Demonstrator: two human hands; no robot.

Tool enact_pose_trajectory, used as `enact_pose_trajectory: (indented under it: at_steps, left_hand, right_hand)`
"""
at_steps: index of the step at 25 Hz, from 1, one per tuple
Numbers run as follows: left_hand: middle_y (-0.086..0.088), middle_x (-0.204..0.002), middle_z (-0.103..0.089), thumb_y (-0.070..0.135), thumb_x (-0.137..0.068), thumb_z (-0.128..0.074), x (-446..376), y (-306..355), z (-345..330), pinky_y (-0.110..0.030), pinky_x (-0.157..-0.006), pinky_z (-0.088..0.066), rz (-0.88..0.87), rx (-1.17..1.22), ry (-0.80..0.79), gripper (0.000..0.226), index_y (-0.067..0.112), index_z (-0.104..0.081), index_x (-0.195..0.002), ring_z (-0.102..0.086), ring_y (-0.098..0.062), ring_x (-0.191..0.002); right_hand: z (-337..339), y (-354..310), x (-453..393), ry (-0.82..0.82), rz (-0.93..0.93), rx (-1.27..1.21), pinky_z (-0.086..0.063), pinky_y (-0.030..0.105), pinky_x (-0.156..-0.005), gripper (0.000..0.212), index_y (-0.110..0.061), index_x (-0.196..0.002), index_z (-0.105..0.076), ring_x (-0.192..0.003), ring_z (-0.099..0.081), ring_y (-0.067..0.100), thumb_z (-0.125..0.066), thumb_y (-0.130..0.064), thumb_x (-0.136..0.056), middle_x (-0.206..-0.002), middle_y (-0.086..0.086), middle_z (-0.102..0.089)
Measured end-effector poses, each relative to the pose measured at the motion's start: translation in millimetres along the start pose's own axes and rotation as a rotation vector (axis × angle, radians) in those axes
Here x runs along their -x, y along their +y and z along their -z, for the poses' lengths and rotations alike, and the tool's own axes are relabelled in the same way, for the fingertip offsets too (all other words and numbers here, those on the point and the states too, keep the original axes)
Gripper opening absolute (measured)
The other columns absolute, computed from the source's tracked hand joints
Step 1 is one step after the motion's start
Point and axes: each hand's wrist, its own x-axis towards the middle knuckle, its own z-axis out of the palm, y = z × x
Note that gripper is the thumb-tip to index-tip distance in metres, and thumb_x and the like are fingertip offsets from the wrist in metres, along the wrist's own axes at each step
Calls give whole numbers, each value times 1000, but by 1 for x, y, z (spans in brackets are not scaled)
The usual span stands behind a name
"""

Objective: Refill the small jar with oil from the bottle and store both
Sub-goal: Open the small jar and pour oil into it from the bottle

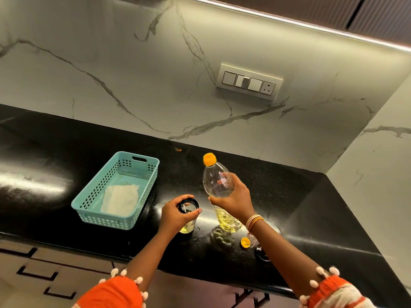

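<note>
One bottle point(219, 187), one jar point(188, 216), one basket point(115, 190), two hands.

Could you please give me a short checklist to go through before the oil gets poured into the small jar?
1. Small jar steadied: ok, left hand wraps it on the countertop.
2. Jar mouth open: ok, its dark rim shows no lid.
3. Bottle gripped: ok, right hand holds its middle, upright.
4. Bottle open: not ok, an orange cap sits on top; a loose yellow cap lies near the wrist.
5. Oil left in bottle: ok, lower part is yellow.
6. Basket free for storing: ok, only a white cloth inside.
</note>
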Motion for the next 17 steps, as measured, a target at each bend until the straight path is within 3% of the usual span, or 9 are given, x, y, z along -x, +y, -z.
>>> enact_pose_trajectory:
  at_steps: [4, 9, 14, 17]
  left_hand:
    - [5, -94, -74, 22, -59, -92, -1, 0, 0, -18, -76, -55, 7, -14, -7, 44, 24, -73, -99, -70, -5, -88]
    - [4, -94, -74, 21, -60, -91, 0, 0, 0, -21, -77, -56, -5, -13, -6, 43, 25, -73, -100, -70, -8, -89]
    - [5, -94, -74, 21, -61, -91, 0, 2, 0, -15, -73, -54, -6, -24, -1, 43, 25, -72, -99, -70, -7, -89]
    - [6, -95, -74, 23, -61, -91, 1, 1, 1, -18, -76, -55, -6, -36, -1, 43, 26, -72, -100, -69, -6, -90]
  right_hand:
    - [-3, 3, 1, -10, -90, -178, -54, 22, -87, 66, -25, -116, -55, -101, -64, 8, -89, -19, -60, -108, -7, -66]
    - [-9, 14, 10, -1, -166, -255, -52, 23, -90, 72, -22, -122, -52, -102, -62, 5, -89, -18, -60, -114, -4, -65]
    - [-12, 20, 14, 26, -199, -309, -51, 23, -89, 73, -26, -121, -50, -105, -61, 7, -90, -18, -60, -114, -6, -64]
    - [-14, 23, 15, 45, -213, -335, -50, 18, -86, 74, -24, -123, -50, -105, -60, 6, -89, -17, -61, -113, -8, -64]
